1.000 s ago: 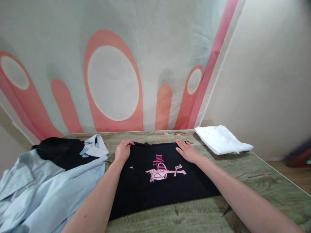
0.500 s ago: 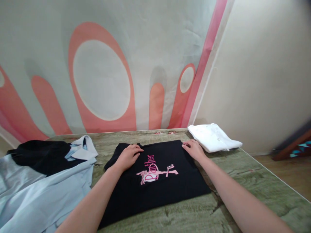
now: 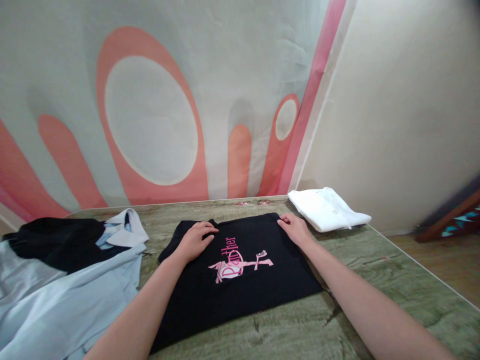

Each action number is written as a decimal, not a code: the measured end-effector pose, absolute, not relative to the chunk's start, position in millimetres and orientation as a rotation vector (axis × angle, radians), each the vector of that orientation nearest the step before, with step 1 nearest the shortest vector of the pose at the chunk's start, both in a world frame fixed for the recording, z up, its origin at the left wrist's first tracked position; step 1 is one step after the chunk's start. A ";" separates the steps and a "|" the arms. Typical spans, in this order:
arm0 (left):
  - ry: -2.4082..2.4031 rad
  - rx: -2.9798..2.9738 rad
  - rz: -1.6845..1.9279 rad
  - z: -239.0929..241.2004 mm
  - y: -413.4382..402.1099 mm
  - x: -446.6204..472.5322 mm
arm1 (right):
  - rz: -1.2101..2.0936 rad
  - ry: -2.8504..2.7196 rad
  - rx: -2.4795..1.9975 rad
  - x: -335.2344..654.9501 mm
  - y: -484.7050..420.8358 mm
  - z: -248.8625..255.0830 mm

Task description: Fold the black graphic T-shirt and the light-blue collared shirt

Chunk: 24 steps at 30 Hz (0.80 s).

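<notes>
A black T-shirt (image 3: 247, 295) lies folded on the table before me, with a pink cartoon panther and the pink word "Panther" printed on it. My left hand (image 3: 195, 241) rests on its upper left part, by the neckline; the fingers are stretched out and the thumb is apart from them. At the far right corner of the shirt, my right hand (image 3: 295, 228) pinches the edge of the cloth between thumb and fingers. The part of the shirt beneath my left hand and forearm is hidden.
A folded white garment (image 3: 326, 210) lies at the table's far right corner. Loose light blue, white and black clothes (image 3: 86, 295) are heaped on the left. The wood-patterned table (image 3: 285, 335) meets a wall with a pink printed backdrop (image 3: 221, 65).
The whole view has shifted slightly. Both hands stay at nearly the same places on the black T-shirt, which lies as before.
</notes>
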<state>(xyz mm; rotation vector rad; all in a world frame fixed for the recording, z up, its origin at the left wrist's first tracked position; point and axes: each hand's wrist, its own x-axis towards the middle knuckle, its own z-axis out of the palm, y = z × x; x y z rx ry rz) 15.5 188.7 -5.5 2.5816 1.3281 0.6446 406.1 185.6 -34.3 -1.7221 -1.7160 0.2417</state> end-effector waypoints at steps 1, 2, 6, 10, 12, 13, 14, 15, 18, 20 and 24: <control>1.325 2.581 0.646 -5.8 189.0 15.2 | 0.235 -1.714 -1.723 406.2 185.9 -34.9; 1.323 2.581 0.649 -6.0 189.1 14.9 | 0.229 -1.716 -1.720 406.1 186.1 -35.5; 1.314 2.581 0.659 -6.5 188.5 14.4 | 0.214 -1.773 -1.681 405.3 188.1 -39.3; 1.314 2.593 0.669 -6.0 187.0 15.2 | 0.159 -1.832 -1.664 405.2 191.9 -45.1; 1.318 2.602 0.672 -5.8 186.6 15.7 | 0.122 -1.846 -1.663 405.8 193.0 -47.0; 1.319 2.605 0.671 -5.6 186.5 15.9 | 0.106 -1.854 -1.660 406.2 193.1 -47.4; 1.318 2.605 0.668 -5.4 186.5 16.0 | 0.093 -1.865 -1.653 406.6 193.0 -47.5; 1.319 2.603 0.665 -5.2 186.5 16.1 | 0.083 -1.878 -1.643 407.0 192.7 -47.3; 1.325 2.592 0.660 -4.3 186.4 16.1 | 0.061 -1.906 -1.606 407.9 192.2 -46.6; 1.327 2.587 0.660 -3.9 186.3 16.0 | 0.050 -1.909 -1.585 408.3 193.3 -47.2; 1.323 2.579 0.665 -4.6 186.9 15.6 | 0.038 -1.903 -1.566 408.7 197.1 -50.2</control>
